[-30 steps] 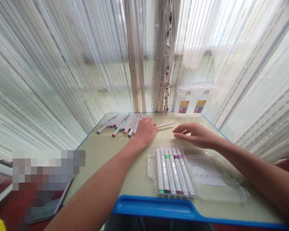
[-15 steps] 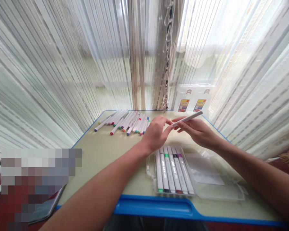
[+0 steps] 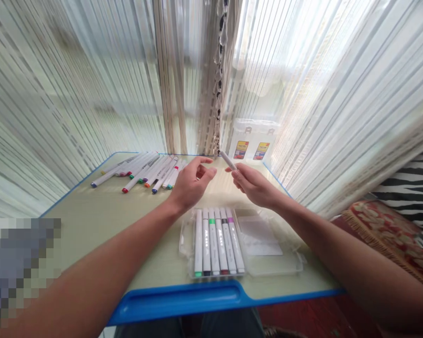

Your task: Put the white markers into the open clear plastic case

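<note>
My right hand (image 3: 254,186) is raised over the table and pinches a white marker (image 3: 227,160) that points up and to the left. My left hand (image 3: 191,181) hovers just left of it, fingers curled apart, holding nothing. Below both hands lies an open clear plastic case (image 3: 268,263) with several markers (image 3: 215,239) lined up in its left half. A row of loose markers (image 3: 144,169) lies on the table at the far left.
The beige table has a blue rim (image 3: 183,300) along its near edge. Two clear boxes with labels (image 3: 251,143) stand at the back by the sheer curtains (image 3: 91,84). A patterned cushion (image 3: 384,234) lies to the right.
The marker went from my left hand on the table to my right hand, which now holds it more upright. My left hand let go. The view swung to the right.
</note>
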Demonstrator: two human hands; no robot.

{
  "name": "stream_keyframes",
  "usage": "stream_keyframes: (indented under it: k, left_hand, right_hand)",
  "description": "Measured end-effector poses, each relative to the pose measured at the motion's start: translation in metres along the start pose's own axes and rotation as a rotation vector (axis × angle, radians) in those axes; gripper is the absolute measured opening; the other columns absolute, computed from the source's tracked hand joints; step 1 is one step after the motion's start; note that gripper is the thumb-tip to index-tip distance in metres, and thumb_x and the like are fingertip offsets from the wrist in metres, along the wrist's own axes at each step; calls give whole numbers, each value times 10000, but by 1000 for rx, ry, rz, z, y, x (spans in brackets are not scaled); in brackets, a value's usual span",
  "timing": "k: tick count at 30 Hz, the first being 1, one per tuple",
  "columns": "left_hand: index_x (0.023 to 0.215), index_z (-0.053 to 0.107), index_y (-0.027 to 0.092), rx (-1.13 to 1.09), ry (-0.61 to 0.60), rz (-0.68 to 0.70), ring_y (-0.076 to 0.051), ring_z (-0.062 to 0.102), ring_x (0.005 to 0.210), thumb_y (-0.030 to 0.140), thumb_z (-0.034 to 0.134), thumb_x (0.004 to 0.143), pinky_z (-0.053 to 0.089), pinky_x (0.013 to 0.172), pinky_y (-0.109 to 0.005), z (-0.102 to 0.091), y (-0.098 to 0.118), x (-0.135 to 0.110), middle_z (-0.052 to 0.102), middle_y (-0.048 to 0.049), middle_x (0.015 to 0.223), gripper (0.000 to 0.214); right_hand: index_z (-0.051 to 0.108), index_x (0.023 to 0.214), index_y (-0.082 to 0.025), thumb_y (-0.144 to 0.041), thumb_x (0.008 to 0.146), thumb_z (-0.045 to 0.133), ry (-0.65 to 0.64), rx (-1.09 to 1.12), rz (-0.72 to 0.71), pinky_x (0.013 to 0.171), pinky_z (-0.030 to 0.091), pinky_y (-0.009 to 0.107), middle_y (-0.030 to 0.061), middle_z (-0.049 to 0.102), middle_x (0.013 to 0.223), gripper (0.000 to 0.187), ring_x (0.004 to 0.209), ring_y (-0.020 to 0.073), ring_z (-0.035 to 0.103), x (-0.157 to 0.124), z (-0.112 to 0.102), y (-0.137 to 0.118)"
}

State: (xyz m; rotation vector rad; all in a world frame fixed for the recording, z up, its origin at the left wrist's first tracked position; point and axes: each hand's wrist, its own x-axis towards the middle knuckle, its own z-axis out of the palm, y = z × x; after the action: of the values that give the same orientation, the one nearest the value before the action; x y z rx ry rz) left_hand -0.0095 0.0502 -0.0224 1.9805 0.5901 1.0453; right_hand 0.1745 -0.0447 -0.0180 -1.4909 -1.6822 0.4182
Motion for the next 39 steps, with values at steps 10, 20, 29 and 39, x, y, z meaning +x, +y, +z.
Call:
stream_keyframes:
  k: [10, 20, 29, 39]
  left_hand:
    - [1020, 684, 119, -242, -11, -38, -98, 536, 571, 318, 681, 814, 425, 530, -222, -3, 6, 1, 665, -35, 743, 286]
    - [963, 738, 100, -586, -29, -97, -115, 562, 596, 234, 643, 825, 445, 531, -246, -8, 15, 0, 697, -71, 764, 215]
    - [958, 771, 151, -817, -233, -126, -148, 644, 692, 225, 691, 825, 492, 608, -266, -9, 28, -6, 731, -82, 776, 172]
    - [925, 763, 146, -828, -254, -156, -151, 660, 667, 230, 740, 784, 516, 610, -275, -12, 29, -6, 740, -80, 759, 165]
  right_hand:
    - [632, 1036, -185, -386, 990, 453, -89, -86, -74, 653, 425, 282, 5, 596, 707, 273, 674, 155, 564, -4, -3, -13]
    - [593, 954, -164, -408, 962, 542, -67, 241, -50, 538, 379, 243, 15, 604, 756, 250, 607, 110, 486, -2, -1, -7]
    - [648, 1010, -179, -444, 945, 569, -43, 283, -133, 699, 480, 294, 53, 636, 871, 284, 807, 167, 585, -1, -2, -9]
    - [657, 993, -189, -462, 927, 587, -47, 277, -122, 697, 467, 304, 48, 625, 853, 289, 783, 173, 560, -3, -3, -11]
